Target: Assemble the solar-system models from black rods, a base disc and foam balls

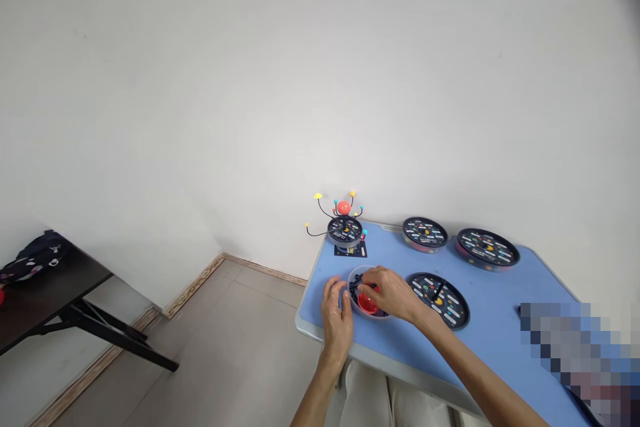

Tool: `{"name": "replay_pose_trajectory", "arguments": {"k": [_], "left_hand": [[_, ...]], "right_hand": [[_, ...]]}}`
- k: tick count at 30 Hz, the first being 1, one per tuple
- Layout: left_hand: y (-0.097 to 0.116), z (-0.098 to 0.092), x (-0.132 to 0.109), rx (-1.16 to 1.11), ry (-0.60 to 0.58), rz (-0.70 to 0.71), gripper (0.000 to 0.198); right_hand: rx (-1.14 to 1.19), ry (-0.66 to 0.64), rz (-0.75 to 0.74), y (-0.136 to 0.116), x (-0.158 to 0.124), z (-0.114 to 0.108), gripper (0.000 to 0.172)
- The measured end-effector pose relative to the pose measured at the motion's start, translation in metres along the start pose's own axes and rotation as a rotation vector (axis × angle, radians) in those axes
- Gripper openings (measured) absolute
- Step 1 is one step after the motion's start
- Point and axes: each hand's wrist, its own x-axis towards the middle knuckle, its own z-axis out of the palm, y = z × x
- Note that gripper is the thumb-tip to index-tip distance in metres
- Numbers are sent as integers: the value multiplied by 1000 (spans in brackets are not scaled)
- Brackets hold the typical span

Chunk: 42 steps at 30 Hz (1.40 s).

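Mostly, a pale wall [320, 80] fills the view, above a tiled floor [235, 340]. At lower right stands a light-blue table [505, 307]. Near its far edge are two round cases [488, 249] with dark printed tops; at the far left corner is a planet model [345, 230] with coloured balls on curved arms. Nearer, beside the right wrist, lies a black disc [454, 315] bearing a slanting black post [440, 290].

At the near left, a clear round bowl [361, 313] sits between the person's hands. The right hand [393, 290] reaches in from the right, fingertips bunched downward; whether they pinch anything, I cannot tell. The left hand [337, 317] curves at the bowl's left side, fingers apart.

Inside, a red rounded piece [369, 303] lies just below the right fingertips, with no long axis. Small black pieces [354, 283] lie left of those fingertips, pointing various ways.
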Motion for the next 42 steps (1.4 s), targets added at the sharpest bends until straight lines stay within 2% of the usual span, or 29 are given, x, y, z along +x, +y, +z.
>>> {"name": "replay_pose_trajectory", "arguments": {"k": [2, 5, 8, 12, 17, 21, 28, 42], "left_hand": [[-2, 1, -1, 1, -2, 11, 28], [-2, 1, -2, 8, -4, 23, 27], [-3, 1, -2, 20, -12, 32, 27], [-2, 0, -2, 22, -16, 41, 27], [1, -1, -3, 31, -29, 36, 27], [1, -1, -3, 52, -47, 45, 28], [-1, -1, -3, 55, -49, 62, 29], [-2, -1, -3, 44, -38, 87, 26]], "right_hand": [[-66, -37, 40, 0, 9, 5, 26], [-162, -113, 63, -2, 21, 13, 14], [-211, -164, 56, -6, 30, 18, 26], [-204, -179, 52, -2, 35, 14, 27], [-97, -65, 101, 16, 26, -2, 13], [39, 65, 141, 29, 16, -5, 23], [279, 236, 134, 42, 10, 1, 24], [398, 269, 114, 45, 9, 5, 25]]}}
